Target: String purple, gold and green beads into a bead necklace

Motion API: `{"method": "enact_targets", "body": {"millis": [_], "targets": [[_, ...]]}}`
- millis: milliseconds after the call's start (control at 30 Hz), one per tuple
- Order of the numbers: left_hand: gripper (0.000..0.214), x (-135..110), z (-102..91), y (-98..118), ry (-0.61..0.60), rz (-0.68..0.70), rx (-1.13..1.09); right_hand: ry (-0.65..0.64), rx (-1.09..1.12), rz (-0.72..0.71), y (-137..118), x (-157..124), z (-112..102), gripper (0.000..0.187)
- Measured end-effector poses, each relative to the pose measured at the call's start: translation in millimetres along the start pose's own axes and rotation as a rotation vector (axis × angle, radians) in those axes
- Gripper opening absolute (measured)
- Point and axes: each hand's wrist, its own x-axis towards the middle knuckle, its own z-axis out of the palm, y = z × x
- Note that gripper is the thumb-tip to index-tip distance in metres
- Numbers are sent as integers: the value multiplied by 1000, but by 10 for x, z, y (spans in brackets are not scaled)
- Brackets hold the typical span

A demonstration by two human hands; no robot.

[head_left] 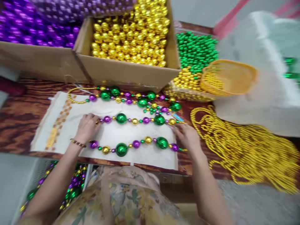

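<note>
A bead necklace of green, purple and gold balls [121, 118] lies in two rows across a white cloth [70, 115]. At the left end of its upper row, my left hand [87, 126] is closed with the strand between its fingertips. My right hand [187, 134] pinches the strand's thin right end, past the cloth's edge; its fingertips are partly hidden. The lower row [121, 149] runs loosely between my forearms. Just behind lies another necklace [142, 102] with a gold bead loop at its left and a small green bead cluster near its right.
Cardboard boxes hold purple beads [53, 32] and gold beads [128, 40] at the back. Green beads [197, 50] and an orange basket [229, 78] stand behind right. Thin gold bead strands [253, 153] drape over the table's right edge. A crate of necklaces [75, 184] sits below left.
</note>
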Motion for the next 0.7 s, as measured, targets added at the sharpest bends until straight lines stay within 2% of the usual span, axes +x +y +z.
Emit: {"method": "enact_targets", "body": {"millis": [100, 200, 500, 700], "targets": [[37, -23, -17, -68, -37, -7, -48, 90, -37, -53, 141, 55, 238, 47], [40, -52, -18, -153, -11, -22, -101, 94, -20, -133, 262, 140, 322, 49], [41, -88, 27, -194, 5, -11, -199, 41, 4, -126, 147, 227, 202, 49], [40, -140, 78, -187, 44, -26, -183, 143, 102, -191, 246, 169, 123, 45]]}}
